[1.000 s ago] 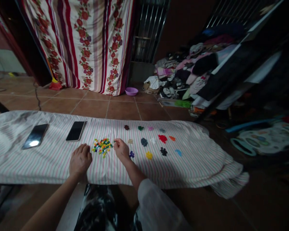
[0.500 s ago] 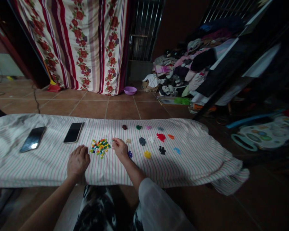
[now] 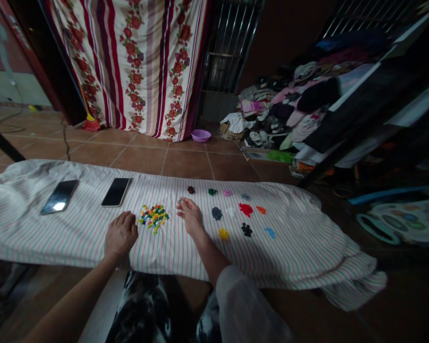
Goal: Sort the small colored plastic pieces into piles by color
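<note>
My right hand [image 3: 190, 216] hovers over the striped cloth, just right of a mixed pile of small coloured pieces [image 3: 153, 216]. Its fingertips are pinched together; whatever is between them is too small to make out. Flat on the cloth left of that pile lies my left hand [image 3: 121, 233], holding nothing. Single-colour heaps spread out to the right: brown [image 3: 190, 189], dark green [image 3: 212, 192], pink [image 3: 228, 193], dark grey [image 3: 216, 213], white [image 3: 230, 212], red [image 3: 245, 209], orange [image 3: 260, 209], yellow [image 3: 223, 233], black [image 3: 246, 230] and light blue [image 3: 270, 232].
Two phones [image 3: 116, 192] [image 3: 60, 196] lie on the left part of the cloth-covered table [image 3: 289, 257]. Beyond it are a floral curtain [image 3: 136, 66], a purple basin [image 3: 200, 136] and a heap of clothes [image 3: 282, 105] on the tiled floor.
My right hand has shifted slightly right, away from the mixed pile, and now covers the beige and dark blue heaps. My left hand stays in place. The camera view has turned a little.
</note>
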